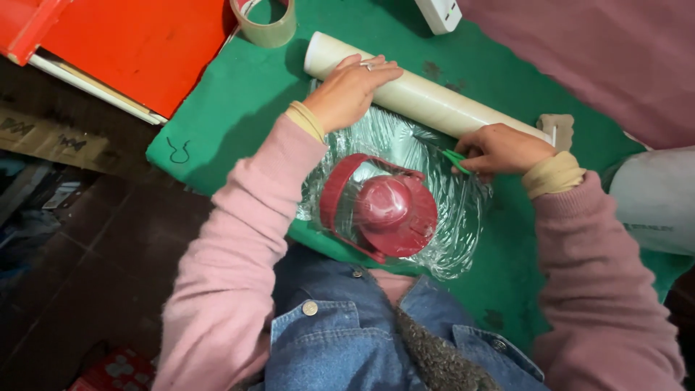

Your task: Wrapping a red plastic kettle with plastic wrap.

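Observation:
A dark red lidded jug with a carry handle (387, 210) sits on the green table (232, 108), wrapped in clear cling film (441, 217). Behind it lies a long cream roll of film (427, 98). My left hand (351, 90) presses down on the roll near its left end. My right hand (499, 148) holds a small green-handled cutter (456, 161) at the film just below the roll's right part. Only the cutter's green tip shows.
A tape roll (264, 22) stands at the table's far edge beside a red flat board (145, 43). A white power strip (438, 14) lies at the back. A mauve cloth (601, 58) covers the right corner. The dark floor drops away to the left.

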